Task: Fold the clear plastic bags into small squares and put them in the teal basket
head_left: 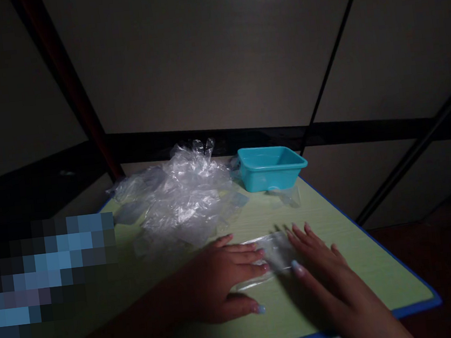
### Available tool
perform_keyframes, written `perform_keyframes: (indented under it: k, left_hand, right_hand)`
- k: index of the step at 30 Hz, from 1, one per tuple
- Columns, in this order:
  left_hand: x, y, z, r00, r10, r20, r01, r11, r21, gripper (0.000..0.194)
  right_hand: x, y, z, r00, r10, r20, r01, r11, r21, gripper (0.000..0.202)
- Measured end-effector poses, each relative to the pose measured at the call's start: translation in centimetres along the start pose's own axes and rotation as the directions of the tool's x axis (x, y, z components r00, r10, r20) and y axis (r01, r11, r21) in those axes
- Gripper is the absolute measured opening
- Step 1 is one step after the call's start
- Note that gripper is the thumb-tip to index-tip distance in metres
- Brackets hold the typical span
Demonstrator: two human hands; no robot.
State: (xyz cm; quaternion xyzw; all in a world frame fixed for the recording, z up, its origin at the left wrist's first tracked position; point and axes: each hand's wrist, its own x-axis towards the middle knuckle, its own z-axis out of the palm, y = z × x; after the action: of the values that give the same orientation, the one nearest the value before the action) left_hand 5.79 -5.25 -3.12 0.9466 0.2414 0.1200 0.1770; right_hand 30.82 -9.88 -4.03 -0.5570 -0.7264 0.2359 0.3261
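Note:
A clear plastic bag (278, 252) lies flat on the green table, roughly between my two hands. My left hand (227, 274) rests over its left end, palm down with fingers stretched out across the plastic. At the bag's right end is my right hand (327, 274), its fingers extended and apart, fingertips at or just above the edge; I cannot tell whether they touch. Neither hand grips anything. Part of the bag is hidden under the left hand. Beyond the left hand spreads a loose heap of crumpled clear plastic bags (183, 195).
A turquoise plastic tub (273, 177) stands at the far right of the table, with another clear piece of plastic (289, 197) in front of it. The green tabletop (369, 283) has a blue edge. Panelled wall (212, 56) rises behind. A pixelated patch covers the left side.

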Motion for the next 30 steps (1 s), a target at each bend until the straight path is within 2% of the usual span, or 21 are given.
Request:
perform_keyframes:
  k: [3, 4, 6, 10, 13, 16, 19, 21, 24, 26, 30]
  left_hand:
    - [0.0, 0.0, 0.0, 1.000, 0.019, -0.011, -0.019, 1.000, 0.000, 0.059]
    - [0.0, 0.0, 0.0, 1.000, 0.021, -0.011, -0.021, 1.000, 0.001, 0.060]
    - [-0.1, 0.0, 0.1, 1.000, 0.013, -0.011, -0.013, 1.000, 0.006, 0.059]
    - [-0.1, 0.1, 0.1, 1.000, -0.001, 0.001, 0.001, 1.000, 0.015, 0.058]
    - [-0.1, 0.2, 0.0, 1.000, 0.005, 0.007, -0.006, 1.000, 0.014, 0.060]
    - [0.0, 0.3, -0.1, 1.000, -0.003, -0.016, 0.004, 1.000, 0.025, 0.063]
    - [0.0, 0.4, -0.1, 0.998, -0.007, -0.067, 0.011, 0.998, 0.058, 0.059]
    - [-0.1, 0.5, -0.1, 0.996, -0.008, -0.094, 0.015, 0.997, 0.076, 0.054]
    - [-0.2, 0.4, -0.1, 0.995, -0.013, -0.096, 0.021, 0.996, 0.084, 0.051]
    - [-0.2, 0.4, -0.1, 0.997, -0.017, -0.076, 0.023, 0.996, 0.087, 0.052]
    - [-0.1, 0.2, -0.1, 0.999, -0.016, -0.028, 0.018, 0.996, 0.086, 0.052]
  right_hand:
    - [-0.1, -1.0, 0.7, 0.960, -0.053, 0.274, 0.102, 0.981, -0.166, 0.058]
    - [-0.1, -1.2, 0.9, 0.946, -0.048, 0.322, 0.116, 0.974, -0.196, 0.059]
    - [0.1, -1.3, 1.2, 0.941, -0.015, 0.338, 0.106, 0.962, -0.253, 0.061]
    - [0.4, 0.1, 1.1, 0.972, 0.048, 0.232, 0.029, 0.948, -0.318, 0.064]
    - [0.4, 1.3, 0.9, 0.988, 0.043, 0.146, 0.000, 0.958, -0.285, 0.061]
    - [0.5, 1.6, 0.8, 0.998, 0.030, -0.059, -0.036, 0.994, -0.101, 0.051]
    - [0.8, 1.3, 0.6, 0.936, 0.146, -0.322, -0.071, 0.970, 0.233, 0.041]
    - [1.0, 1.3, 0.4, 0.888, 0.283, -0.362, -0.081, 0.871, 0.484, 0.035]
    - [1.4, 1.6, -0.1, 0.862, 0.440, -0.251, -0.076, 0.602, 0.795, 0.032]
    - [1.5, 1.8, -0.5, 0.856, 0.482, -0.188, -0.062, 0.456, 0.888, 0.031]
    - [1.4, 1.8, -1.2, 0.867, 0.486, -0.113, -0.057, 0.321, 0.945, 0.031]
